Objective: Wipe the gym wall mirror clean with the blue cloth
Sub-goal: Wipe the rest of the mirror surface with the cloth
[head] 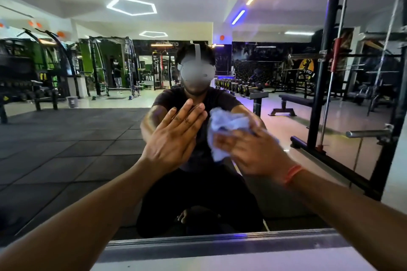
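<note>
The right hand presses a bunched blue cloth against the wall mirror, its fingers spread over the cloth and curled into its folds; the hand is blurred, and an orange band circles its wrist. Just to the left of it, the left hand lies flat on the glass with straight fingers held together, holding nothing, its fingertips meeting their own reflection. Beyond both hands the mirror shows the reflected person kneeling in dark clothes on black rubber floor tiles. Below the hands runs the mirror's grey lower frame. Far to the right of the right hand stands a black weight rack, and above it in the reflection a row of dumbbells sits well behind the person.
</note>
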`<state>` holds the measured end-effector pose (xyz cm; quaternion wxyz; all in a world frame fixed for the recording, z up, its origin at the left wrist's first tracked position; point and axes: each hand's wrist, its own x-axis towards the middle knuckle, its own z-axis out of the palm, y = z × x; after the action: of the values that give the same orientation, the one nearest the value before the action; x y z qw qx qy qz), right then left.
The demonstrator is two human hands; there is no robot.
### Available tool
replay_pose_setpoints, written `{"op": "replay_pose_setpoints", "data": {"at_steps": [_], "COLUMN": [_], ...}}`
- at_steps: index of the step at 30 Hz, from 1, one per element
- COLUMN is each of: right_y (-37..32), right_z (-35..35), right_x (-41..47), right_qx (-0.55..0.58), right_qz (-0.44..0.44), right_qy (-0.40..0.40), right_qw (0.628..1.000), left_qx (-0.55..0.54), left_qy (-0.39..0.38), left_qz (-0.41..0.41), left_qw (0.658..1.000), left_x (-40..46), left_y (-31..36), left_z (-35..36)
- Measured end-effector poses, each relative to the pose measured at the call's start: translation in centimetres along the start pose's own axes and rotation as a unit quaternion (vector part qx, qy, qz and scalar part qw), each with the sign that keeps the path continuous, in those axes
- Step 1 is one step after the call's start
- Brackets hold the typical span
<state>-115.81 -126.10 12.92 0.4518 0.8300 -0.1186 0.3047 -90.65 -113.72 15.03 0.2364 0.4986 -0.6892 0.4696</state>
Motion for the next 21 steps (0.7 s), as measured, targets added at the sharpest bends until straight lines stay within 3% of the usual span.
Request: {"op": "replay_pose_setpoints", "data": {"at_steps": [2, 4, 5, 8, 11, 12, 14, 16, 17, 19, 21], "right_y": [2.8, -0.1, -3.0, -8.8, -4.2, -2.1, 0.7, -1.4, -3.7, -8.0, -7.9], "right_z": [-0.3, 0.9, 2.0, 3.7, 2.4, 1.7, 0.7, 1.4, 2.2, 3.7, 3.7], "right_x": [-0.9, -1.5, -1.6, -2.1, -1.9, -2.0, -2.2, -1.7, -1.3, -1.5, -3.2], "right_qx": [0.001, 0.041, 0.06, 0.083, 0.042, 0.018, 0.005, 0.066, 0.097, 0.114, 0.09], "right_qz": [0.118, 0.235, 0.239, 0.043, -0.046, -0.009, 0.156, 0.289, 0.316, 0.26, 0.115], "right_qy": [0.036, 0.1, 0.102, 0.002, -0.016, 0.004, 0.076, 0.146, 0.158, 0.112, 0.033], "right_qw": [0.992, 0.966, 0.964, 0.996, 0.998, 1.0, 0.985, 0.944, 0.931, 0.952, 0.989], "left_qx": [-0.001, -0.004, -0.005, -0.007, -0.007, -0.008, -0.012, -0.014, -0.014, -0.012, -0.012], "left_qy": [0.009, 0.016, 0.016, 0.004, -0.004, -0.004, -0.004, -0.004, -0.002, 0.0, -0.003], "left_qz": [-0.013, -0.018, -0.017, -0.012, -0.009, -0.009, -0.014, -0.024, -0.028, -0.031, -0.029], "left_qw": [1.0, 1.0, 1.0, 1.0, 1.0, 1.0, 1.0, 1.0, 1.0, 0.999, 0.999], "left_x": [-0.2, -0.3, -0.3, -0.3, -0.4, -0.4, -0.5, -0.6, -0.6, -0.7, -0.7], "left_y": [0.4, 0.7, 0.7, 0.5, 0.0, 0.0, 0.1, 0.3, 0.4, 0.6, 0.7], "left_z": [0.4, 0.7, 0.8, 0.7, 0.6, 0.5, 0.8, 1.0, 1.1, 1.1, 1.0]}}
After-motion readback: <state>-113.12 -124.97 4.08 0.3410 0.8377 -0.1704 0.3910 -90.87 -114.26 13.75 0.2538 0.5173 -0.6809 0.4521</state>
